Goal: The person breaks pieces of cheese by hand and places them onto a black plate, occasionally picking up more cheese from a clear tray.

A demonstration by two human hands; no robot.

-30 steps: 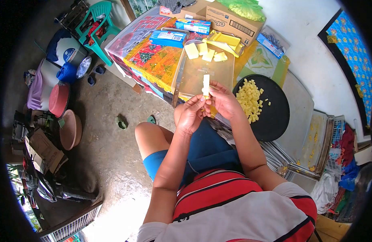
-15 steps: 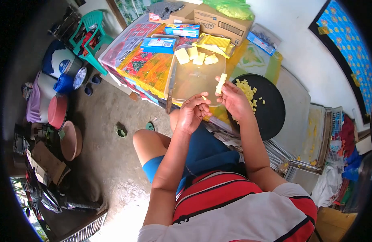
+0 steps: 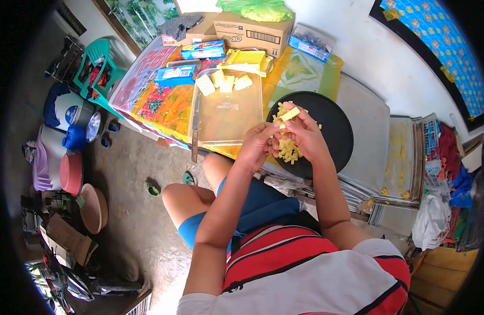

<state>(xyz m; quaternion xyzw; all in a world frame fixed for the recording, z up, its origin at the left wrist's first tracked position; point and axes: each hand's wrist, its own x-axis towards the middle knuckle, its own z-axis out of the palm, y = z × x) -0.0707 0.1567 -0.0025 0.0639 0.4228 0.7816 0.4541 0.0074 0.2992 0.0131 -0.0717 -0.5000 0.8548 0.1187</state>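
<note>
My right hand [image 3: 308,139] grips a pale yellow stick of cheese [image 3: 290,114] between thumb and fingers, above the round black pan [image 3: 333,131]. Close against it, my left hand [image 3: 256,149] is closed, its thumb and fingertips pinching a small bit of cheese at the stick's lower end. Many small cheese cubes [image 3: 289,152] lie in the pan's left part, partly hidden by my hands. Several larger cheese slabs [image 3: 205,84] rest at the far end of a clear rectangular board [image 3: 229,118]. A knife [image 3: 195,142] lies along the board's left edge.
Behind the board are a yellow slicer-like tray [image 3: 247,59], blue boxes [image 3: 174,75] and a cardboard carton [image 3: 252,34]. Metal trays [image 3: 365,121] are stacked right of the pan. A green chair [image 3: 97,68] stands at the left, and basins [image 3: 93,209] sit on the floor.
Both hands have moved over the pan and come together; they were apart, nearer the board. The left fingers now meet the cheese stick's end. The camera view has swung right.
</note>
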